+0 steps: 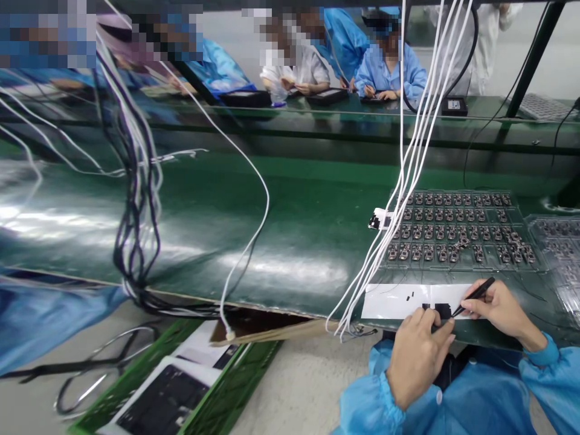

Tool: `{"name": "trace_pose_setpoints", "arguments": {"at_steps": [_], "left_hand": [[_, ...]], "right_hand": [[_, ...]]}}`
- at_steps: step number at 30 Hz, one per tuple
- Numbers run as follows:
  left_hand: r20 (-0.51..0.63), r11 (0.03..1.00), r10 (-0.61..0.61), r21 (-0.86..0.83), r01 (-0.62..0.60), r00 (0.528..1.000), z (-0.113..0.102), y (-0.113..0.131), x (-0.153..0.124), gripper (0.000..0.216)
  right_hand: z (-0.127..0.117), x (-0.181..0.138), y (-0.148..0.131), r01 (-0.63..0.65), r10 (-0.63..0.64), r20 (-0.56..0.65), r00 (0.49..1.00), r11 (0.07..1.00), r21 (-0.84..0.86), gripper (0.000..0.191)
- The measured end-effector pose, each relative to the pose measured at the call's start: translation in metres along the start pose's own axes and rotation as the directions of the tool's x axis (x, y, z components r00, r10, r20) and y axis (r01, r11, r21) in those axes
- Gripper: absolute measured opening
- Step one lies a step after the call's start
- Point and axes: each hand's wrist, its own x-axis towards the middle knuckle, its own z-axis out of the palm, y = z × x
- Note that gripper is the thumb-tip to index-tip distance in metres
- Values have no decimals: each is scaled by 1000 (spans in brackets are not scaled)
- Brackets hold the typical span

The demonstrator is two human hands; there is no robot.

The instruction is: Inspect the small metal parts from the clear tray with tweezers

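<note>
At the bench's front edge, my right hand (pixel 502 308) grips a pair of slim black tweezers (pixel 475 294), its tip pointing down and left. That tip reaches the edge of a black patch (pixel 443 310) on a white backing sheet (pixel 385 302). Beside it is my left hand (pixel 419 353), fingers bent and closed together; what they hold is mostly hidden, with only something dark showing at the fingertips. Two small black pieces (pixel 410 296) lie on the white sheet. Behind the hands, a clear tray (pixel 492 264) carries rows of small circuit boards, some lying crooked.
White cables (pixel 419 145) hang down left of the tray, and a dark cable bundle (pixel 138 211) hangs farther left. A second clear tray (pixel 559 254) sits at the right. Below the bench stands a green crate (pixel 217 386). Co-workers (pixel 389 72) sit across the bench.
</note>
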Motion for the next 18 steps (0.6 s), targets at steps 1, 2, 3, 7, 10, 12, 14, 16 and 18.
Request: {"name": "trace_pose_setpoints", "arguments": {"at_steps": [1,2,3,7,10,12,14,16,18], "left_hand": [[-6,1000,2,3,-2,1000,0,0,0,23],[-11,1000,4,7,-4,1000,0,0,0,23],[-17,1000,5,10,-5,1000,0,0,0,23],[-30,1000,11,9,-10,999,0,0,0,23],[-36,1000,17,3,-17,999,0,0,0,23],[-31,1000,11,-1,-11,999,-1,0,0,23],[-16,1000,-11,-5,11,1000,-2,1,0,22],[0,999,-38,-12,38,999,-2,2,0,22],[7,999,-51,-17,52,999,-1,3,0,22]], "right_hand": [[0,0,0,2,-2,3,1000,1000,2,29],[0,0,0,3,-3,5,1000,1000,4,28],[0,0,0,4,-4,6,1000,1000,6,28],[1,-1,0,0,0,-3,1000,1000,0,28],[2,-2,0,-3,3,-35,999,1000,-3,31],[2,-2,1,-6,7,-60,998,1000,5,33],[2,-3,2,-4,6,-70,998,1000,16,35],[1,-3,4,13,-11,-73,997,1000,21,36],[0,-3,7,39,-36,-86,996,999,26,35]]}}
